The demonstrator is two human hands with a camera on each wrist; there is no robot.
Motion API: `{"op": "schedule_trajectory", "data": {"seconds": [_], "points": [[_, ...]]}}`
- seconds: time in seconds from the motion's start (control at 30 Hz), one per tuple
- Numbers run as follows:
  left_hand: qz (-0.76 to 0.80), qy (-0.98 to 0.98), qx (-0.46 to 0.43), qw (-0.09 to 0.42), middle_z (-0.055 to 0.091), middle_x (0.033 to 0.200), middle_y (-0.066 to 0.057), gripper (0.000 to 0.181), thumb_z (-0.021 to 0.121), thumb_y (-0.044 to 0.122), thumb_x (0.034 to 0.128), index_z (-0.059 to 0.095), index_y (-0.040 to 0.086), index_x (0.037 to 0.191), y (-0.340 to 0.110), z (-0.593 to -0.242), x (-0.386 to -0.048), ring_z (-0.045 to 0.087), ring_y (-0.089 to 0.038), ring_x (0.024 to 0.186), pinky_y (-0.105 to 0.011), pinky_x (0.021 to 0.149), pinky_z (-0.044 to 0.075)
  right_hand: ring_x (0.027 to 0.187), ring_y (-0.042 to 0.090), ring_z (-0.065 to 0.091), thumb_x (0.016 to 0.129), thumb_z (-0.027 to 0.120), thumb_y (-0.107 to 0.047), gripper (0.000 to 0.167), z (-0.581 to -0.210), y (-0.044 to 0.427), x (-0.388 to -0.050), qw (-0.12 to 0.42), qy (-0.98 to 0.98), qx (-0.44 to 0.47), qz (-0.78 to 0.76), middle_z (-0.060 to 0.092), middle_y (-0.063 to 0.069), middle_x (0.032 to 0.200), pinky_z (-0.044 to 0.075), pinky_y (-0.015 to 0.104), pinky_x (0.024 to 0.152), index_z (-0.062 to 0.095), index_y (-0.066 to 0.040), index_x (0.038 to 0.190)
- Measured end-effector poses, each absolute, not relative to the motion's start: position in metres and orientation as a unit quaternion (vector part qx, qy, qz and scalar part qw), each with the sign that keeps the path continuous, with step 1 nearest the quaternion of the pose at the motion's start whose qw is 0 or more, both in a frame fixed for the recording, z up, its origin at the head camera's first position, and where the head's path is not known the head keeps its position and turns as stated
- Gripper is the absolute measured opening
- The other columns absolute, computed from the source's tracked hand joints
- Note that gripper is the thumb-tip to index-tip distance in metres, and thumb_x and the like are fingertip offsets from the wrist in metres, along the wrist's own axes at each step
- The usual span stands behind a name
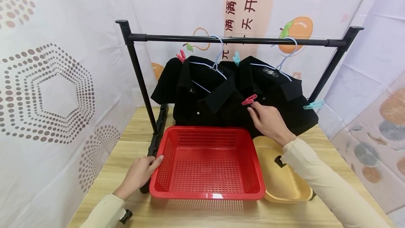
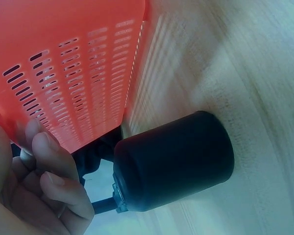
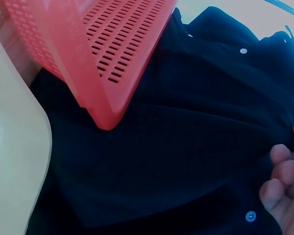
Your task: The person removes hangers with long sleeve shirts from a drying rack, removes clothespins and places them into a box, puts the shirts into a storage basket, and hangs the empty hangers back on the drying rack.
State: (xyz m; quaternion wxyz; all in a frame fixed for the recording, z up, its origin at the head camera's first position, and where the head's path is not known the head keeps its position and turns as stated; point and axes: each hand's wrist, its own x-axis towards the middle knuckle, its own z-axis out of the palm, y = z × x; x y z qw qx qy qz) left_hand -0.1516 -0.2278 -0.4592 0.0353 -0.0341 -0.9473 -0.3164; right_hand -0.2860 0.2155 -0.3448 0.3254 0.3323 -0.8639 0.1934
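A red plastic basket point(image 1: 207, 196) stands at the front of the table. My left hand point(image 1: 138, 174) grips its left rim, thumb over the edge and fingers curled beneath, as the left wrist view shows. My right hand point(image 1: 271, 122) pinches a red clothespin point(image 1: 249, 100) at the overlap of two black shirts. The left shirt point(image 1: 186, 110) and the right shirt point(image 1: 292, 110) hang on pale blue hangers point(image 1: 216, 59). In the right wrist view my right fingers point(image 3: 279, 183) are near the dark cloth; the clothespin is mostly out of frame there.
A black rack bar point(image 1: 240, 40) holds both hangers. Another red clothespin point(image 1: 181, 56) and teal clothespins point(image 1: 314, 105) are on the shirts. A yellow basin point(image 1: 283, 187) sits right of the basket, partly under my right sleeve. The rack's black foot point(image 2: 174, 161) lies beside the basket.
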Motion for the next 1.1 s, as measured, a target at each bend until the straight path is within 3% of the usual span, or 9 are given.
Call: {"op": "schedule_trajectory", "data": {"seconds": [0.2, 0.4, 0.6, 1.1], "points": [[-0.320, -0.946, -0.038, 0.043, 0.055, 0.057, 0.007, 0.052, 0.048, 0.047, 0.1086, 0.061, 0.015, 0.070, -0.227, -0.457, -0.151, 0.051, -0.009, 0.049, -0.026, 0.050, 0.041, 0.051, 0.014, 0.040, 0.100, 0.066, -0.012, 0.019, -0.342, 0.219, -0.286, 0.346, -0.851, 0.344, 0.194, 0.038, -0.005, 0.060, 0.035, 0.032, 0.052, 0.056, -0.011, 0.084], [-0.313, -0.948, -0.034, 0.043, 0.054, 0.056, 0.007, 0.052, 0.049, 0.047, 0.1084, 0.059, 0.015, 0.069, -0.226, -0.456, -0.151, 0.051, -0.010, 0.049, -0.027, 0.052, 0.041, 0.051, 0.016, 0.043, 0.095, 0.069, -0.001, 0.008, -0.340, 0.225, -0.284, 0.385, -0.825, 0.376, 0.173, 0.045, 0.000, 0.063, 0.038, 0.033, 0.049, 0.061, -0.001, 0.095], [-0.315, -0.948, -0.035, 0.038, 0.055, 0.056, 0.007, 0.052, 0.048, 0.048, 0.1085, 0.060, 0.015, 0.070, -0.227, -0.457, -0.150, 0.052, -0.010, 0.049, -0.027, 0.052, 0.042, 0.051, 0.018, 0.048, 0.093, 0.070, 0.002, 0.014, -0.334, 0.227, -0.282, 0.407, -0.811, 0.387, 0.165, 0.054, 0.006, 0.067, 0.046, 0.033, 0.048, 0.063, 0.004, 0.105], [-0.322, -0.945, -0.040, 0.033, 0.055, 0.054, 0.008, 0.052, 0.048, 0.047, 0.1090, 0.062, 0.016, 0.070, -0.226, -0.456, -0.150, 0.052, -0.009, 0.044, -0.026, 0.046, 0.041, 0.049, 0.021, 0.052, 0.092, 0.068, 0.003, 0.019, -0.312, 0.231, -0.274, 0.443, -0.785, 0.391, 0.184, 0.061, 0.012, 0.071, 0.046, 0.037, 0.048, 0.065, 0.005, 0.110]]}}
